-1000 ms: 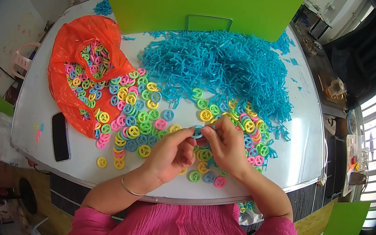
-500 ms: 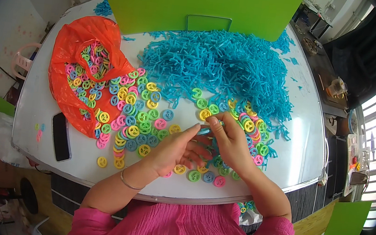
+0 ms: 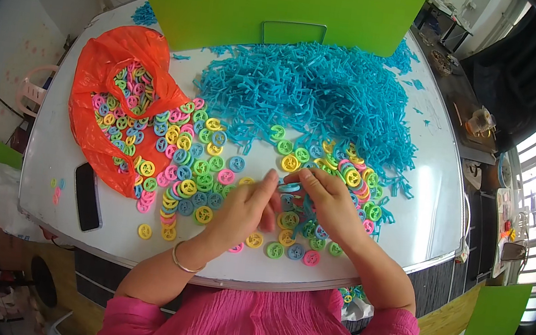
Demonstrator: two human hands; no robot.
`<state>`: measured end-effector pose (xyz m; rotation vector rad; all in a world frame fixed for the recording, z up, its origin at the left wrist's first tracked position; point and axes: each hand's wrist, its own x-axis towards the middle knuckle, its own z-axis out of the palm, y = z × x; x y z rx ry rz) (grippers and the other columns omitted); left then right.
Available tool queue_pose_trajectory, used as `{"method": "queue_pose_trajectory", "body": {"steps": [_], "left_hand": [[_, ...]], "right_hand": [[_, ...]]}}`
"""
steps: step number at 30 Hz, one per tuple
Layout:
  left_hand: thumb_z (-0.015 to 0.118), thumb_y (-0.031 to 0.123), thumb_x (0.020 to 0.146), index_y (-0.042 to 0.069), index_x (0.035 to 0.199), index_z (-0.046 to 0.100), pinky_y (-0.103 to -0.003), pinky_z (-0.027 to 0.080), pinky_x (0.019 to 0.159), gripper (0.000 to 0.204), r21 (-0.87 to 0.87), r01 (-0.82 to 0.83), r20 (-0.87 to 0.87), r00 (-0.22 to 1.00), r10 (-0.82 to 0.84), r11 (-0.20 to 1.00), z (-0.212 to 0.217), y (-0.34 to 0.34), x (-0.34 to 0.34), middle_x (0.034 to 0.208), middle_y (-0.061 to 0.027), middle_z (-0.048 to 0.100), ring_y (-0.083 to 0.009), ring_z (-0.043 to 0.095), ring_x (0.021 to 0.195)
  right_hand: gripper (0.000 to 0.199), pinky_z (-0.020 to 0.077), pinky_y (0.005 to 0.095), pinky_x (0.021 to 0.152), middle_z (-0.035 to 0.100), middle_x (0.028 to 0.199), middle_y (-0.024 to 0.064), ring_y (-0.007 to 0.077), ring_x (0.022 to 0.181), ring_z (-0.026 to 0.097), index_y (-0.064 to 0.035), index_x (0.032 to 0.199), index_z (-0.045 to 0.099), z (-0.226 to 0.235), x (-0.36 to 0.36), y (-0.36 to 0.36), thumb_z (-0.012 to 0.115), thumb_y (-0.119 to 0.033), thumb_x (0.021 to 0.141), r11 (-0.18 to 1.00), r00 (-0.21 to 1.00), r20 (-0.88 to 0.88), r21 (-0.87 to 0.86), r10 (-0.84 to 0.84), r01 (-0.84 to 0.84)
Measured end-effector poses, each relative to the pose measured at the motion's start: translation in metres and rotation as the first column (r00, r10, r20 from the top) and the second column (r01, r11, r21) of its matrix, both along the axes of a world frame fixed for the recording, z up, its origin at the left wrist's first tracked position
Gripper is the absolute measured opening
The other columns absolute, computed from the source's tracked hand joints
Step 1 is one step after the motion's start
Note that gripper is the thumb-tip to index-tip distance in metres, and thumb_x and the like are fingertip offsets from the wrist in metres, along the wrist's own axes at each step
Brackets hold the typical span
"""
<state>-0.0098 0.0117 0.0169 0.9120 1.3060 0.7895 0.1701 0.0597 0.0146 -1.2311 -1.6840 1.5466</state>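
Note:
My left hand [image 3: 244, 210] and my right hand [image 3: 330, 203] meet near the table's front edge, fingertips together on a blue plastic wheel [image 3: 290, 186]. Around them lie several small plastic wheels [image 3: 195, 170] in yellow, green, pink and blue. Behind the hands spreads a big pile of blue plastic sticks [image 3: 310, 99]. An orange plastic bag [image 3: 111, 74] at the left holds more wheels that spill out toward the hands. A bangle circles my left wrist.
A white table [image 3: 438, 202] carries everything. A black phone [image 3: 88, 196] lies at the front left. A green board [image 3: 268, 0] with a metal handle stands at the back. More wheels [image 3: 353, 293] lie below the front edge.
Both hands have stayed at the same spot, working at the small blue piece between the fingertips; the left thumb has risen slightly. The piles have not moved.

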Motion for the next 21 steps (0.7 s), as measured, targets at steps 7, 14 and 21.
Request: {"method": "queue_pose_trajectory", "body": {"steps": [7,14,21], "left_hand": [[0.06,0.021,0.093,0.003,0.103,0.062,-0.023,0.043,0.06,0.021,0.844,0.18,-0.371,0.877,0.307,0.505,0.01,0.012,0.0,0.08,-0.0036,0.061,-0.0074,0.055,0.074],[0.065,0.024,0.09,0.0,0.098,0.065,-0.023,0.043,0.071,0.025,0.475,-0.035,-0.177,0.975,0.135,0.879,0.003,0.002,-0.007,0.085,-0.0021,0.065,-0.0065,0.055,0.079],[0.058,0.026,0.095,-0.001,0.097,0.064,-0.024,0.044,0.068,0.028,0.294,-0.113,0.177,0.982,0.061,0.949,-0.001,0.007,-0.009,0.083,-0.0003,0.063,-0.0051,0.054,0.078]], "right_hand": [[0.038,0.0519,0.0302,0.08,0.062,0.112,0.0121,0.0204,0.101,0.063,0.0023,0.122,0.054,0.011,0.001,0.002,0.041,-0.026,0.101,0.942,0.975,-0.216,-0.335,-0.048,-0.028],[0.046,0.0521,0.0331,0.085,0.055,0.125,0.0166,0.0247,0.11,0.06,-0.0043,0.14,0.037,0.032,0.003,-0.003,0.045,-0.025,0.1,0.913,0.928,-0.371,-0.387,-0.03,-0.125],[0.06,0.0491,0.0306,0.089,0.05,0.135,0.0076,0.019,0.118,0.052,-0.0064,0.139,0.04,0.014,0.003,-0.001,0.067,-0.006,0.085,0.908,0.981,-0.15,0.417,0.123,-0.05]]}}
